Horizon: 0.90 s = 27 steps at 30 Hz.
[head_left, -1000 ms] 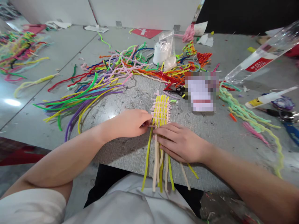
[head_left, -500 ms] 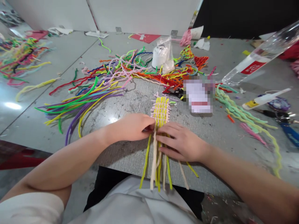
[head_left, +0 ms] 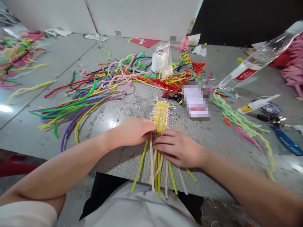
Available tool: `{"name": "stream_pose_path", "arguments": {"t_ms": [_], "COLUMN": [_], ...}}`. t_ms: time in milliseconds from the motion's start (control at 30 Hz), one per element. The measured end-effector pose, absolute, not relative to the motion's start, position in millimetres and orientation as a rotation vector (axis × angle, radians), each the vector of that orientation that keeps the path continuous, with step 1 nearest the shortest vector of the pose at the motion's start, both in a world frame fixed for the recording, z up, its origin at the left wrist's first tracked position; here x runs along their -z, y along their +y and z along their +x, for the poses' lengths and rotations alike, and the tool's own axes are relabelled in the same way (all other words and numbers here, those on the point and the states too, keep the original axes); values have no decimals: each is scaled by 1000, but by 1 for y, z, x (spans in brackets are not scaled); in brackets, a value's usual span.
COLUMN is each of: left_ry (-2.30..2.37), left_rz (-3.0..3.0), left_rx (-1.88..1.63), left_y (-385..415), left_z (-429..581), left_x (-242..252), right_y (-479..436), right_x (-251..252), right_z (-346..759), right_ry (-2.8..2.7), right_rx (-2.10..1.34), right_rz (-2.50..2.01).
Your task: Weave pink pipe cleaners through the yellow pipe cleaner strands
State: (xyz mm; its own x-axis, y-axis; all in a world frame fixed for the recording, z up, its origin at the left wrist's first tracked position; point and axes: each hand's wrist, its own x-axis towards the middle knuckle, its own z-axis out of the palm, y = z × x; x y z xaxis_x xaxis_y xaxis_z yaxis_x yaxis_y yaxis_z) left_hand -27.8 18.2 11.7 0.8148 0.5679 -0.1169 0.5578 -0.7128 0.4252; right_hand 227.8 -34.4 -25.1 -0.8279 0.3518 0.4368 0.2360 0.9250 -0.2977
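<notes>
A small woven strip (head_left: 160, 115) of yellow and pale pink pipe cleaners lies on the table in front of me. Its loose cream and yellow ends (head_left: 159, 179) hang fanned out toward the table's front edge. My left hand (head_left: 136, 130) is closed at the lower left of the weave, pinching a cream pipe cleaner; its fingertips are partly hidden. From the right, my right hand (head_left: 181, 148) has its fingers curled on the loose strands just below the weave. Which strands sit under those fingers is partly hidden.
Behind the weave lies a heap of coloured pipe cleaners (head_left: 123, 71) with a white thread spool (head_left: 156, 63). To the right are black-handled pliers (head_left: 174, 96), a blurred-out pale object (head_left: 196, 104), a clear bottle (head_left: 251, 66), a glue bottle (head_left: 251, 106) and keys (head_left: 276, 119).
The camera view has shifted slightly. My right fingers have drawn closer to my left fingertips and curled more. Some loose strands have spread a little farther left.
</notes>
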Motion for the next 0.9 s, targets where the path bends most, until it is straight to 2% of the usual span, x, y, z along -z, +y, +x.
{"name": "stream_pose_path", "arguments": {"t_ms": [400, 900], "left_ry": [705, 771], "left_rz": [2440, 2530], "left_rx": [-49, 21], "left_y": [26, 18], "left_z": [-34, -29], "left_x": [-15, -14], "right_y": [-35, -35], "right_x": [23, 31], "right_z": [230, 225], "right_ry": [-2536, -2245], "right_rx": [-218, -522], "right_rz": [-482, -754]}}
